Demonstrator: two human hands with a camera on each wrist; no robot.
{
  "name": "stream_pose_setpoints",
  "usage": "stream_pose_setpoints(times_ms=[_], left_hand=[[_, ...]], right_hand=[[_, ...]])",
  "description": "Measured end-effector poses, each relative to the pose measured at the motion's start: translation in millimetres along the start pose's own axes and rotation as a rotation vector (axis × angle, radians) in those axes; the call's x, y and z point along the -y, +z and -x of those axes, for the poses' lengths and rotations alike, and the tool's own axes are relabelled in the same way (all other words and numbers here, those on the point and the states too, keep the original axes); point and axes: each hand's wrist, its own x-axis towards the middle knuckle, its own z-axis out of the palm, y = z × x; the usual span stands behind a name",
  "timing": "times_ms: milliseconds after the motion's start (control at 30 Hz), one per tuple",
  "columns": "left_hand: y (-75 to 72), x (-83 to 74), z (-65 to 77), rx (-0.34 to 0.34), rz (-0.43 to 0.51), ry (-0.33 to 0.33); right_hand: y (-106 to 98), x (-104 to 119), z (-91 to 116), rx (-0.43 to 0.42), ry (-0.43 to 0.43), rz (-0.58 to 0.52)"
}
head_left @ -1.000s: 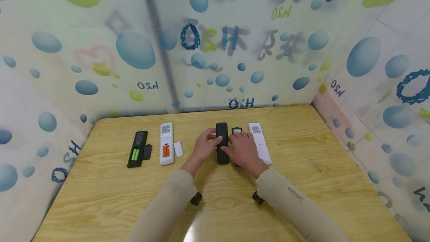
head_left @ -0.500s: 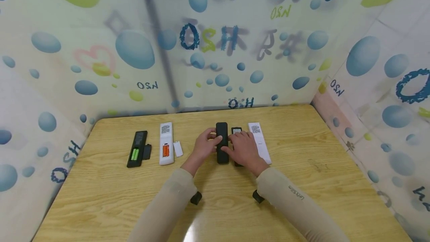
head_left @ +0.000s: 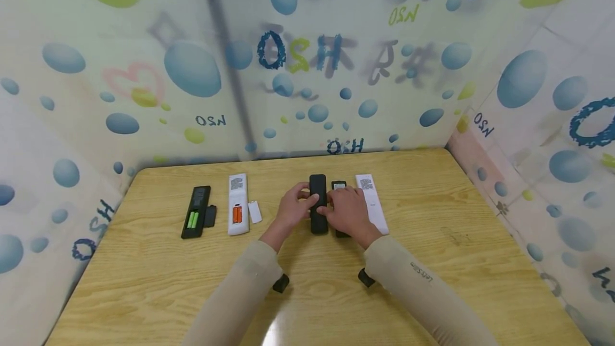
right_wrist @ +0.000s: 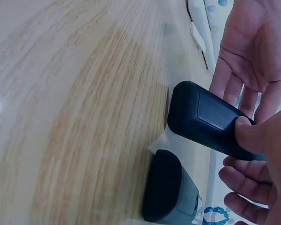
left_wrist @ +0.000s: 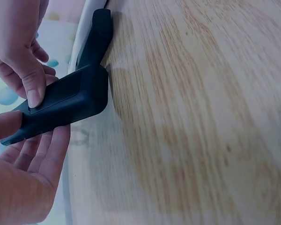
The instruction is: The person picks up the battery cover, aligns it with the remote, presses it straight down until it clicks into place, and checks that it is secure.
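A black remote control (head_left: pixel 318 223) lies back side up between the two hands, one end close to the wooden table. My left hand (head_left: pixel 292 206) grips it from the left, thumb on the edge and fingers underneath. From the other side my right hand (head_left: pixel 349 210) holds it, its thumb pressing on the battery cover (right_wrist: pixel 215 110). That cover sits in place on the remote in both wrist views. Another black remote (head_left: pixel 339 185) lies partly hidden under the right hand. To its right rests a white remote (head_left: pixel 377 210), back side up.
On the left, a black remote (head_left: pixel 199 199) shows green batteries (head_left: pixel 193 220), with its loose cover (head_left: pixel 210 216) beside it. Next to it lies a white remote (head_left: pixel 238 188) with orange batteries (head_left: pixel 237 214) and a white cover (head_left: pixel 255 212). A patterned wall (head_left: pixel 307 116) stands behind the table (head_left: pixel 144 282).
My right thumb bends a little more on the black remote and the right hand's fingers draw in slightly. The left hand and the other remotes stay where they were.
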Motion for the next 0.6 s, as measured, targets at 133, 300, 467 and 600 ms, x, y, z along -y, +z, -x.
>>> stream_pose_setpoints(times_ms=[133, 300, 467, 600], left_hand=[[1.1, -0.8, 0.3, -0.009, -0.016, 0.000], [1.7, -0.7, -0.6, -0.012, -0.014, 0.002], [0.8, 0.3, -1.0, -0.014, -0.010, 0.002], [-0.1, 0.6, -1.4, -0.026, 0.005, -0.001]], right_hand=[[0.3, -0.3, 0.0, 0.003, 0.003, 0.002], [1.0, -0.3, 1.3, 0.005, -0.005, 0.003], [0.0, -0.1, 3.4, 0.002, -0.021, -0.005], [-0.8, 0.8, 4.2, 0.004, -0.040, -0.002]])
